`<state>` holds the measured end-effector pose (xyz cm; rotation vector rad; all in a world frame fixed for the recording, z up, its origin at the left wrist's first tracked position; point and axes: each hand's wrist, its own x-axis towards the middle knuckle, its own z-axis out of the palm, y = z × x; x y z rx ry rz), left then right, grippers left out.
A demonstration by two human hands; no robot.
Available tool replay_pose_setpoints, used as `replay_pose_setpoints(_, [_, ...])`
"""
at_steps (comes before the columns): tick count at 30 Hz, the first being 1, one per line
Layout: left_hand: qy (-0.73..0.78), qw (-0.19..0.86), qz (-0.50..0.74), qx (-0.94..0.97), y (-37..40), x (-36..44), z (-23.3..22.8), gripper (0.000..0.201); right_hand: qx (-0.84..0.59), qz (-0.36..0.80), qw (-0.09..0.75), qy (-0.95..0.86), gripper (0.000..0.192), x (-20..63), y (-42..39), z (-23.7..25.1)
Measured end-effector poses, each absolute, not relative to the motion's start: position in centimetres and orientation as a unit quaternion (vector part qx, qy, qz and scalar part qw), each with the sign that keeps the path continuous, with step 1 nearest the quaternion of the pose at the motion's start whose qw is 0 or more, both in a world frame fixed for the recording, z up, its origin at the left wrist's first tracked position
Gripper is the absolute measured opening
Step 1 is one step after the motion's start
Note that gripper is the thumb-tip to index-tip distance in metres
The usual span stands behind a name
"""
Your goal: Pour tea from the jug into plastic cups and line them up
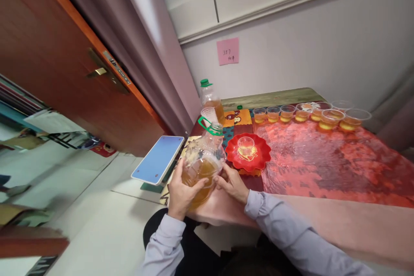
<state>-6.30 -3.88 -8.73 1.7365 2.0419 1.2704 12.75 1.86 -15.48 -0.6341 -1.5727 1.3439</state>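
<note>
Between my hands is a large clear plastic jug, part full of amber liquid, with a green carry handle at its uncapped neck. My left hand wraps around its near left side, thumb across the front. My right hand grips the jug's right side with curled fingers. Just beyond the jug lies a red scalloped plate bearing a clear plastic cup. Behind stands a second jug with a green cap, also holding amber liquid. A stack of clear cups shows beside it.
Several clear cups with amber liquid line the far right of the table, on a shiny red cover. A loose green cap lies near the back. A blue-topped stool stands left of the table, by a wooden door.
</note>
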Motion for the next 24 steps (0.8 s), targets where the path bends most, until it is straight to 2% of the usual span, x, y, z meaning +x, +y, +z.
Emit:
replay_pose_setpoints(6, [0.685,0.122,0.4,0.597,-3.3,-5.4,-7.1,0.1,-0.205,0.641,0.461,-0.579,0.067,13.1,2.4,-17.2])
replay_pose_setpoints(12, [0.712,0.171,0.336,0.593,-3.2,-4.4,-5.3,0.1,-0.206,0.68,0.44,-0.549,0.075,13.7,1.9,-17.4])
replay_pose_setpoints(17, [0.723,0.164,0.272,0.613,-3.3,-4.6,-3.5,0.097,-0.174,0.73,0.41,-0.518,0.074,13.2,1.2,-17.2])
replay_pose_setpoints(24, [0.719,0.175,0.233,0.631,-2.6,-4.9,-2.4,0.101,-0.146,0.758,0.382,-0.508,0.067,12.9,0.8,-17.1])
